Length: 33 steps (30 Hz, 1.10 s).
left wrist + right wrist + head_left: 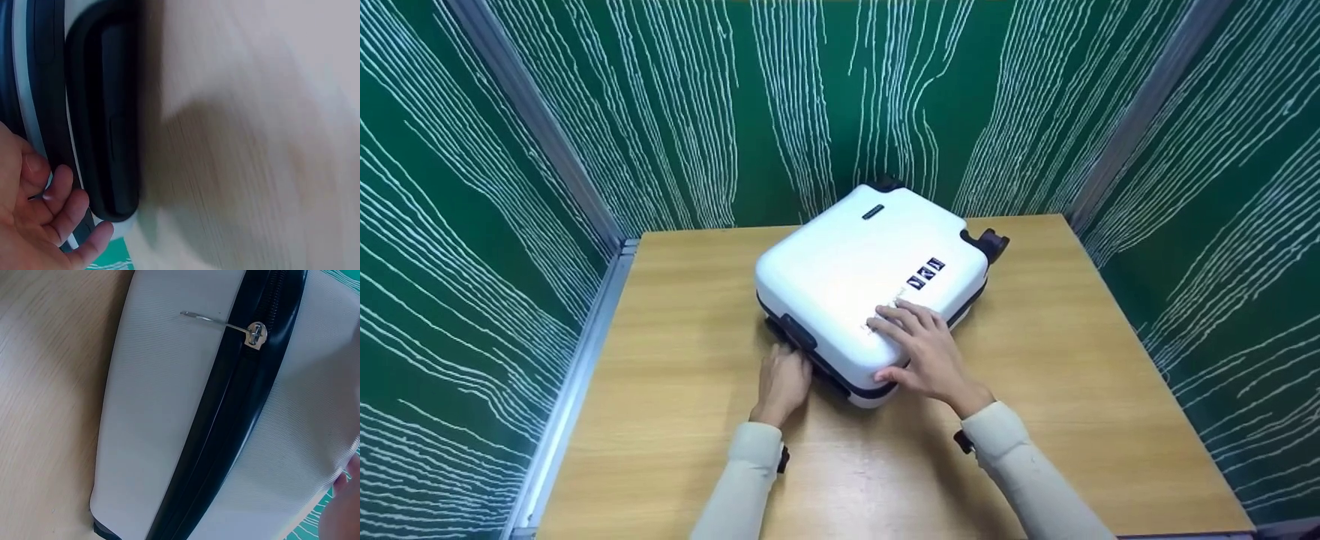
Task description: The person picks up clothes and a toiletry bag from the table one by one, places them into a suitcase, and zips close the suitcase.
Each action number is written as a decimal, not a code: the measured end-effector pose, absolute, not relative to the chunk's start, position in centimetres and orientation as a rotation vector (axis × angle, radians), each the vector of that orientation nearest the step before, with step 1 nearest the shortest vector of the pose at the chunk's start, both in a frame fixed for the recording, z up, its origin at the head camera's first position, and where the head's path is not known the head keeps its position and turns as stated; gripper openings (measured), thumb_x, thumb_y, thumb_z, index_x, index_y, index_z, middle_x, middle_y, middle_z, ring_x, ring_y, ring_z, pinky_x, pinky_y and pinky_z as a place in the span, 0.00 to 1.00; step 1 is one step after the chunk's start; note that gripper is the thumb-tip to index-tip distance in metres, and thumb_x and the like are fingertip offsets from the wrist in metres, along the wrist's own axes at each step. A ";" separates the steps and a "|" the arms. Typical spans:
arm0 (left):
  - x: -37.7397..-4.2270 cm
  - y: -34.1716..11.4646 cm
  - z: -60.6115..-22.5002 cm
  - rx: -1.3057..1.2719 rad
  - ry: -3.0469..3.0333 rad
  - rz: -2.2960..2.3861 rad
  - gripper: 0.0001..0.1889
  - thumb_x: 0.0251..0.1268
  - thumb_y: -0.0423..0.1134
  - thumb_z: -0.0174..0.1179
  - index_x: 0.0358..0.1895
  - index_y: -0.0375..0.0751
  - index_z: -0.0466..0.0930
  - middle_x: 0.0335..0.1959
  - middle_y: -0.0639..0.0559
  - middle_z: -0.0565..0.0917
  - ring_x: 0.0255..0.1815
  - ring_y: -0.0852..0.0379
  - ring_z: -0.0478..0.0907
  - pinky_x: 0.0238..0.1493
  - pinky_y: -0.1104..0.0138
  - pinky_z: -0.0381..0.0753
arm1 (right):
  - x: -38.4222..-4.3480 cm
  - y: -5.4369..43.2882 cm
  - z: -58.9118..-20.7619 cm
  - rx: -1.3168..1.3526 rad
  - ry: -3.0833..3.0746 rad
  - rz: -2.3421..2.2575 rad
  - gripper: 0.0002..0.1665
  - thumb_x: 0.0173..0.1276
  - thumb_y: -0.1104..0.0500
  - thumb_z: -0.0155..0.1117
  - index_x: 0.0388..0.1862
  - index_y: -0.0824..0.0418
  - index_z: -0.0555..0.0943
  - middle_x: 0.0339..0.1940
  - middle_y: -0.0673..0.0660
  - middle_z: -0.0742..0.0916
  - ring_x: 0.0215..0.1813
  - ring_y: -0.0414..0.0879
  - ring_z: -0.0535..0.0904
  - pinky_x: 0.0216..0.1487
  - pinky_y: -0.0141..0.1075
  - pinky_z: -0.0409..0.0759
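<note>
A white hard-shell suitcase [840, 262] lies flat and slanted on the table, with black trim round its middle. My right hand [924, 349] rests on its top near the front corner, fingers spread and thumb over the edge. My left hand [785, 379] is at the near left side, below a black carry handle [798, 332]. In the left wrist view its bent fingers [64, 219] touch the black trim beside another black handle [107, 112]; whether they pinch anything is hidden. A metal zipper pull [256, 334] sticks out from the zipper in the right wrist view.
The suitcase stands on a wooden table [675, 300]. Black wheels [990, 244] are at its far end. Green walls [840, 90] with white line patterns enclose the table at the back and both sides, joined by metal posts [540, 120].
</note>
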<state>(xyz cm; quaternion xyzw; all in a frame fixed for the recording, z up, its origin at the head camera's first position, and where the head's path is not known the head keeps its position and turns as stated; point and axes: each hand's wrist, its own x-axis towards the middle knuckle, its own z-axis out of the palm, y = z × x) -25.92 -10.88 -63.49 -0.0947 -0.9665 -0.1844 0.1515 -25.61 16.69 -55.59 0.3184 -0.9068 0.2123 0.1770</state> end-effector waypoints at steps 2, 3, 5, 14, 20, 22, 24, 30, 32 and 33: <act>-25.5 -10.5 -63.6 -0.288 -2.784 -0.527 0.16 0.74 0.39 0.54 0.28 0.37 0.83 0.38 0.41 0.86 0.47 0.39 0.81 0.52 0.48 0.79 | -25.6 16.6 -55.5 0.885 -2.590 0.590 0.49 0.56 0.26 0.70 0.76 0.37 0.71 0.77 0.49 0.74 0.79 0.57 0.63 0.75 0.58 0.60; -25.4 -10.3 -63.7 -0.299 -2.782 -0.522 0.17 0.74 0.39 0.53 0.26 0.37 0.83 0.37 0.41 0.86 0.47 0.39 0.81 0.53 0.48 0.79 | -25.5 16.5 -55.5 0.877 -2.600 0.587 0.49 0.56 0.25 0.69 0.76 0.37 0.71 0.77 0.49 0.74 0.79 0.56 0.63 0.76 0.58 0.59; -25.1 -10.1 -63.8 -0.310 -2.772 -0.522 0.18 0.74 0.39 0.52 0.24 0.37 0.82 0.35 0.40 0.85 0.46 0.39 0.80 0.51 0.48 0.79 | -25.7 16.1 -55.5 0.873 -2.593 0.574 0.50 0.56 0.25 0.68 0.76 0.38 0.71 0.77 0.50 0.75 0.79 0.57 0.64 0.75 0.58 0.60; -24.0 -9.7 -64.1 -0.398 -2.736 -0.538 0.18 0.71 0.36 0.53 0.20 0.38 0.79 0.30 0.42 0.82 0.38 0.41 0.76 0.40 0.51 0.76 | -26.3 13.2 -56.2 0.795 -2.472 0.505 0.52 0.50 0.24 0.71 0.72 0.44 0.75 0.71 0.53 0.80 0.74 0.59 0.70 0.70 0.56 0.66; -23.5 -10.0 -64.1 -0.397 -2.729 -0.526 0.17 0.71 0.37 0.54 0.22 0.37 0.80 0.31 0.43 0.82 0.38 0.43 0.76 0.41 0.52 0.75 | -26.4 11.1 -56.1 0.712 -2.514 0.474 0.52 0.52 0.24 0.70 0.73 0.45 0.74 0.72 0.54 0.78 0.75 0.59 0.69 0.71 0.56 0.65; -23.4 -10.1 -64.0 -0.383 -2.745 -0.515 0.17 0.72 0.38 0.53 0.24 0.37 0.81 0.32 0.44 0.83 0.38 0.44 0.76 0.41 0.52 0.75 | -26.5 10.8 -55.9 0.710 -2.532 0.488 0.52 0.52 0.24 0.70 0.74 0.45 0.73 0.73 0.54 0.77 0.75 0.60 0.68 0.71 0.58 0.65; -23.3 -10.2 -63.9 -0.373 -2.760 -0.506 0.17 0.74 0.39 0.52 0.25 0.38 0.82 0.32 0.44 0.83 0.39 0.44 0.76 0.41 0.52 0.75 | -26.7 10.9 -55.7 0.732 -2.554 0.515 0.52 0.53 0.25 0.70 0.74 0.45 0.73 0.73 0.55 0.77 0.75 0.60 0.67 0.72 0.59 0.64; -23.2 -10.5 -64.1 -0.363 -2.764 -0.529 0.18 0.76 0.41 0.52 0.25 0.40 0.81 0.33 0.46 0.84 0.41 0.43 0.79 0.40 0.51 0.75 | -28.4 13.7 -54.5 0.841 -2.689 0.567 0.53 0.55 0.24 0.69 0.77 0.41 0.69 0.79 0.49 0.72 0.80 0.56 0.62 0.78 0.60 0.57; -23.1 -10.7 -64.3 -0.353 -2.755 -0.543 0.18 0.76 0.41 0.52 0.25 0.41 0.80 0.33 0.46 0.84 0.42 0.42 0.80 0.40 0.51 0.75 | -29.2 14.7 -54.3 0.847 -2.738 0.552 0.56 0.54 0.21 0.67 0.79 0.41 0.66 0.81 0.48 0.68 0.82 0.55 0.59 0.80 0.60 0.53; -23.1 -10.7 -64.4 -0.348 -2.752 -0.553 0.17 0.76 0.41 0.52 0.24 0.41 0.79 0.33 0.46 0.84 0.42 0.41 0.81 0.40 0.50 0.75 | -29.7 15.2 -54.2 0.843 -2.757 0.538 0.59 0.53 0.19 0.65 0.80 0.41 0.65 0.82 0.48 0.67 0.83 0.54 0.57 0.81 0.60 0.52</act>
